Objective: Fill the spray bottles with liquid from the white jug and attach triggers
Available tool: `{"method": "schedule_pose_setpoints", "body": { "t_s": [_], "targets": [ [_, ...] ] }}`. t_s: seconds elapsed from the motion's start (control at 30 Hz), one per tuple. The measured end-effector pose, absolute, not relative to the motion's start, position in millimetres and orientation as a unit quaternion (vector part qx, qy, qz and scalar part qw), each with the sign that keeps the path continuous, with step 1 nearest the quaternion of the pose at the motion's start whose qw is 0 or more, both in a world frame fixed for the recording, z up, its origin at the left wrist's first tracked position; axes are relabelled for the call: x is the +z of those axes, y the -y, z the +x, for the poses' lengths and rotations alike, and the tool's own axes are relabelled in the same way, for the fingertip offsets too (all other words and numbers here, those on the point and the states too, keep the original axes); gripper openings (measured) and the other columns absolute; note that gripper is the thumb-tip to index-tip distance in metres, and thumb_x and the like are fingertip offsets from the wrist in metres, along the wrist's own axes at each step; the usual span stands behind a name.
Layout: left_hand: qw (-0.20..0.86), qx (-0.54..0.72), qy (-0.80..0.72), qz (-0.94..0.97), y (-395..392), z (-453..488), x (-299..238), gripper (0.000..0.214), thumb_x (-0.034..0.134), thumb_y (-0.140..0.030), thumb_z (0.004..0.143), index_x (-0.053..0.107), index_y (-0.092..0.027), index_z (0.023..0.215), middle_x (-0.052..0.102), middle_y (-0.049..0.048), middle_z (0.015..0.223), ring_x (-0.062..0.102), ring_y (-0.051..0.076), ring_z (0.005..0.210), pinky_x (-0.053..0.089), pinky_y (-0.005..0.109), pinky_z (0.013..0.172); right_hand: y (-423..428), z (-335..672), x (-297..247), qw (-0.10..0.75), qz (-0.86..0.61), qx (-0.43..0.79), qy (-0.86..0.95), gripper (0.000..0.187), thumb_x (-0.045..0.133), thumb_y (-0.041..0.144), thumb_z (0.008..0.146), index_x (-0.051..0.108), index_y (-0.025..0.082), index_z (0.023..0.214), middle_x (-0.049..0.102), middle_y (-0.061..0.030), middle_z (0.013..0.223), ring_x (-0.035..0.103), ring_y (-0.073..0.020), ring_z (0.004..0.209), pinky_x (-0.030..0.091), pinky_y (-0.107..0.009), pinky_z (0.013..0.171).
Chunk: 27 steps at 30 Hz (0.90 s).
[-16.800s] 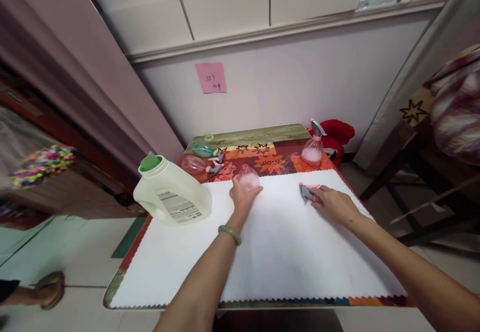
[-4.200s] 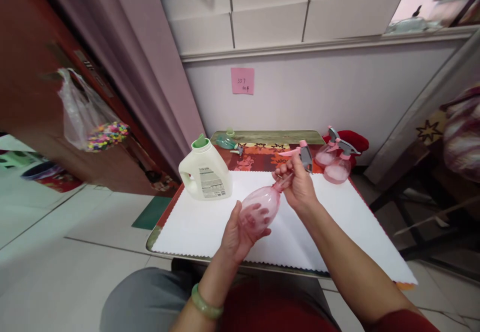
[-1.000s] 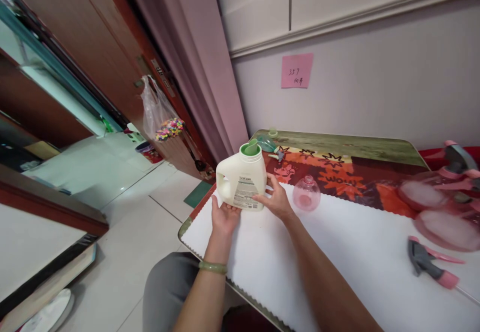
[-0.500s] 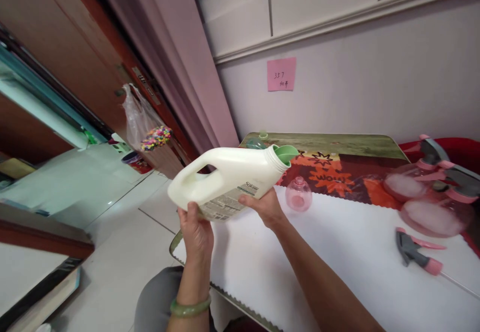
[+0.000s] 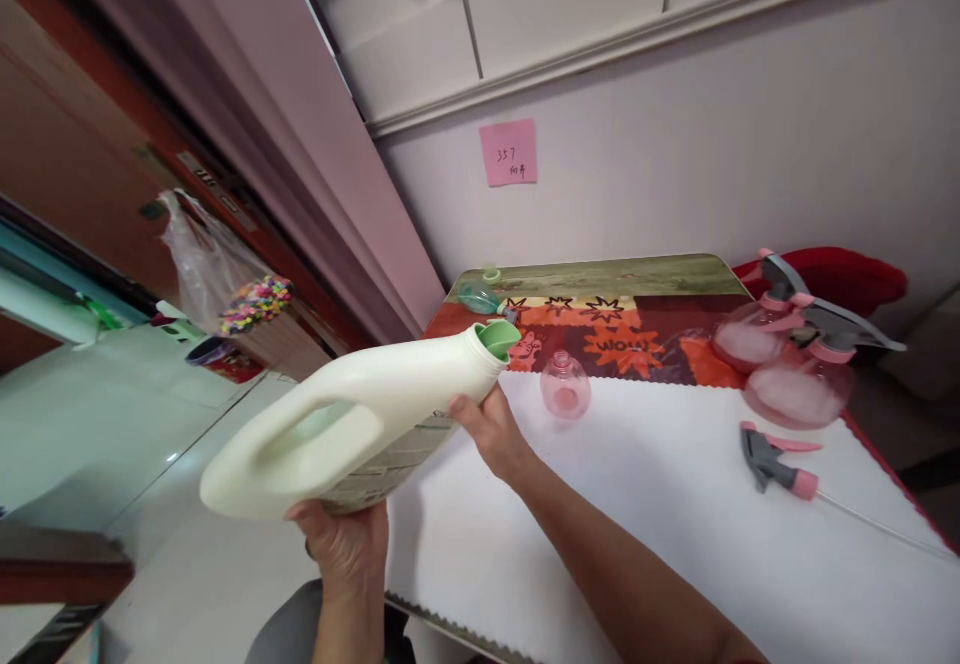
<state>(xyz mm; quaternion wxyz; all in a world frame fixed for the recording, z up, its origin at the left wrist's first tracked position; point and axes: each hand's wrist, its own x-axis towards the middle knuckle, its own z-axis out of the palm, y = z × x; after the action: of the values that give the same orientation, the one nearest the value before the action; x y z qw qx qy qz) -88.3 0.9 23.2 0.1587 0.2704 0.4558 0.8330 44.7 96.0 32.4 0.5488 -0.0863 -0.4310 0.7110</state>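
A large cream detergent jug [image 5: 405, 374] with a green spout [image 5: 498, 340] and no cap hangs tilted over the table's left edge, its mouth pointing up and to the right. Under its base, my left hand [image 5: 346, 536] supports it, the fingers partly hidden behind the jug. My right hand [image 5: 491, 429] grips the jug below its neck, thumb on the near side. To the right of the mouth an open pink spray bottle [image 5: 565, 390] stands on the white table cover. Its likely trigger head, a grey and pink sprayer [image 5: 780, 466] with a clear tube, lies farther right.
Two pink spray bottles with frothy liquid [image 5: 799, 392] stand at the right. A clear green bottle [image 5: 480, 296] lies at the table's back left. A plastic bag of colourful beads [image 5: 255, 302] hangs from the door. A pink note [image 5: 509, 152] is on the wall.
The jug has come closer and lower left in view, its base dropping. My left hand has shifted further underneath it. The camera view has turned slightly right.
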Motion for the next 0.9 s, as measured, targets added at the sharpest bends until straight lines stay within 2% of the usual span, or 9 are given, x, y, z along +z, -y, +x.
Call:
{"method": "schedule_pose_setpoints", "body": {
  "t_s": [0.13, 0.3, 0.5, 0.77, 0.9],
  "targets": [
    [0.147, 0.822, -0.480, 0.270, 0, -95, 10, 0.076, 0.078, -0.081, 0.052, 0.071, -0.036, 0.113, 0.069, -0.0007, 0.133, 0.049, 0.036, 0.139, 0.051, 0.049, 0.106, -95, 37, 24, 0.618, -0.205, 0.663, 0.369, 0.060, 0.053, 0.061, 0.094, 0.052, 0.023, 0.139, 0.072, -0.0088, 0.124, 0.061, -0.0250, 0.127, 0.044, -0.045, 0.114],
    [0.151, 0.809, -0.499, 0.272, -4, -96, -2, 0.070, 0.076, -0.080, 0.057, 0.071, -0.034, 0.110, 0.069, -0.0009, 0.133, 0.049, 0.033, 0.140, 0.048, 0.045, 0.110, -93, 30, 22, 0.656, -0.301, 0.615, 0.318, 0.063, 0.051, 0.060, 0.095, 0.047, 0.020, 0.144, 0.062, -0.0116, 0.141, 0.050, -0.0227, 0.139, 0.036, -0.041, 0.119],
    [0.114, 0.799, -0.526, 0.267, -10, -102, -11, 0.068, 0.082, -0.072, 0.057, 0.070, -0.029, 0.109, 0.071, 0.0023, 0.128, 0.053, 0.031, 0.136, 0.044, 0.045, 0.112, -100, 29, 19, 0.607, -0.357, 0.683, 0.193, 0.069, 0.048, 0.065, 0.093, 0.042, 0.022, 0.147, 0.058, -0.0124, 0.147, 0.061, -0.0250, 0.130, 0.052, -0.040, 0.107],
    [0.081, 0.796, -0.536, 0.270, -18, -100, -8, 0.064, 0.084, -0.067, 0.059, 0.069, -0.029, 0.109, 0.072, 0.0011, 0.124, 0.057, 0.027, 0.131, 0.048, 0.042, 0.109, -110, 33, 25, 0.634, -0.317, 0.698, 0.102, 0.064, 0.052, 0.063, 0.091, 0.049, 0.020, 0.139, 0.065, -0.0121, 0.139, 0.067, -0.0251, 0.122, 0.057, -0.040, 0.100],
    [0.079, 0.790, -0.539, 0.281, -20, -98, 0, 0.065, 0.084, -0.065, 0.059, 0.069, -0.025, 0.108, 0.072, 0.0055, 0.123, 0.058, 0.029, 0.130, 0.047, 0.044, 0.110, -111, 34, 30, 0.643, -0.297, 0.703, 0.063, 0.058, 0.058, 0.060, 0.088, 0.054, 0.021, 0.132, 0.069, -0.0103, 0.133, 0.070, -0.0245, 0.115, 0.058, -0.039, 0.096]
  ]
}}
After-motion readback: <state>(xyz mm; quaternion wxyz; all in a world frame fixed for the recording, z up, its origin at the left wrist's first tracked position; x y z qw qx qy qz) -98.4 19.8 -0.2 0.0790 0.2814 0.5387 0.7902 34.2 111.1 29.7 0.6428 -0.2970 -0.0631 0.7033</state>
